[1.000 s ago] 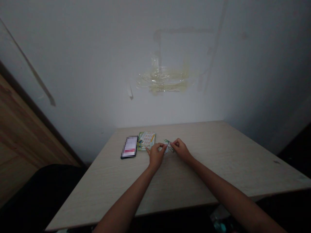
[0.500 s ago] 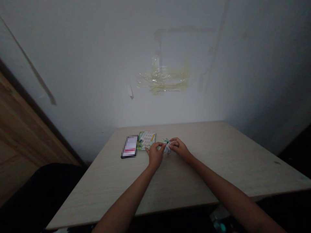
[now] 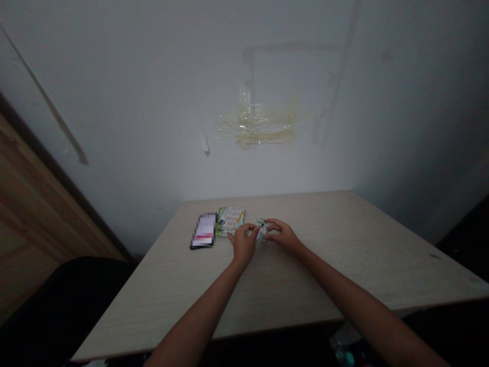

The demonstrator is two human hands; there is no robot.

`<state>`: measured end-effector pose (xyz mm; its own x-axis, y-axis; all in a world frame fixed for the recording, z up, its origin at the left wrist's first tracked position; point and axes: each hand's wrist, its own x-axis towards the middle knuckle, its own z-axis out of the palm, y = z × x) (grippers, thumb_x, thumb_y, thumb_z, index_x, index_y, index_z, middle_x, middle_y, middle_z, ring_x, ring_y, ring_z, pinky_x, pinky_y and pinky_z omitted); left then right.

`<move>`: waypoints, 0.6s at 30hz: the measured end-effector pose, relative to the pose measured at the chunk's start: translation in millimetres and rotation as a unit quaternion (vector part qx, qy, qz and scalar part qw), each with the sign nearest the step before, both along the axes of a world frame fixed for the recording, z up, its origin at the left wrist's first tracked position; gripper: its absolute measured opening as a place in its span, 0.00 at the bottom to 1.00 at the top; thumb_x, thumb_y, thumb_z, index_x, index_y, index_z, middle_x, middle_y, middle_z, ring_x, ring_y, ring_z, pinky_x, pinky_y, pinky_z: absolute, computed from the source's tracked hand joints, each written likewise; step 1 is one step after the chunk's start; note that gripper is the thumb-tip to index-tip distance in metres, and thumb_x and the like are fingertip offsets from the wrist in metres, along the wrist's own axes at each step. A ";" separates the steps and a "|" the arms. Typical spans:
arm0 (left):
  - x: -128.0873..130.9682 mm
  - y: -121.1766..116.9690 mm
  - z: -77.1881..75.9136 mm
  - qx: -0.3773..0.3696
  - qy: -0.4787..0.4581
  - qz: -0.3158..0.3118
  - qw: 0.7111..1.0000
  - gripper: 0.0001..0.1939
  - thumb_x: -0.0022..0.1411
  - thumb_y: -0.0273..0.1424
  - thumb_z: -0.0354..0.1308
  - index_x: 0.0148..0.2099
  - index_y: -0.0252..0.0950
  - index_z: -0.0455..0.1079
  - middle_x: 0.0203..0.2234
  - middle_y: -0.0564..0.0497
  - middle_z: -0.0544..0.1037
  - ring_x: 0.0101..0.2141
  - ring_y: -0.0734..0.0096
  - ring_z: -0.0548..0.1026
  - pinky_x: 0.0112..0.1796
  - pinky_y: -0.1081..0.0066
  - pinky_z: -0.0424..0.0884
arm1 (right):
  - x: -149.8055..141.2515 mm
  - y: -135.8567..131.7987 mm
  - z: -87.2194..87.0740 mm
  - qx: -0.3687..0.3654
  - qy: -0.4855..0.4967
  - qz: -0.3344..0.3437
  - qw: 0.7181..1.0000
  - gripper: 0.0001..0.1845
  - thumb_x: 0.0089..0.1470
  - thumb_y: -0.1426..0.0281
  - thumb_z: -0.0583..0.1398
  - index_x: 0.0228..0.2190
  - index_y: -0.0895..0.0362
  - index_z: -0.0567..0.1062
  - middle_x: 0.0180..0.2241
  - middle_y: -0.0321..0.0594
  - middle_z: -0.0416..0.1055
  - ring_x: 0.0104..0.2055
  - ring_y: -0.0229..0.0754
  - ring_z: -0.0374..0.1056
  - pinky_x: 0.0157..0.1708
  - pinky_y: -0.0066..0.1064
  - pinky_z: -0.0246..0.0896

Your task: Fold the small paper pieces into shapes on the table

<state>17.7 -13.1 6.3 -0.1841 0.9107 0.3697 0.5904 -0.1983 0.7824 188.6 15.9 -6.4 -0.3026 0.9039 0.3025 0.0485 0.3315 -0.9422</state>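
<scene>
A small folded piece of white and green printed paper point(image 3: 262, 230) is between my two hands, just above the table. My left hand point(image 3: 244, 242) pinches its left side between thumb and fingers. From the right, my right hand point(image 3: 281, 235) has its thumb and fingertips closed around the paper's other side. Close behind my left hand lies a stack of green and white printed sheets point(image 3: 231, 217), whose near right corner is partly covered by my fingers. The paper's exact folded shape is too small to make out.
A phone point(image 3: 204, 230) with a lit, blurred screen lies left of the printed sheets. The pale wooden table point(image 3: 324, 275) meets a wall point(image 3: 153, 102) bearing old tape point(image 3: 263, 127). A dark object point(image 3: 69, 300) stands beyond the table's left edge.
My right thumb and fingers have shifted on the paper and spread slightly around its side. The paper looks more upright and bunched. My left hand keeps nearly the same place.
</scene>
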 end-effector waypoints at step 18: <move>0.5 -4.3 4.3 -0.006 0.017 -0.018 1.000 0.13 0.60 0.44 0.56 0.35 0.43 0.76 0.38 0.51 0.81 0.46 0.58 0.73 0.59 0.38 0.33 | 2.4 0.2 0.3 0.025 -0.028 0.014 0.999 0.33 0.43 0.62 0.67 0.52 0.56 0.73 0.38 0.40 0.79 0.42 0.48 0.74 0.51 0.46 0.64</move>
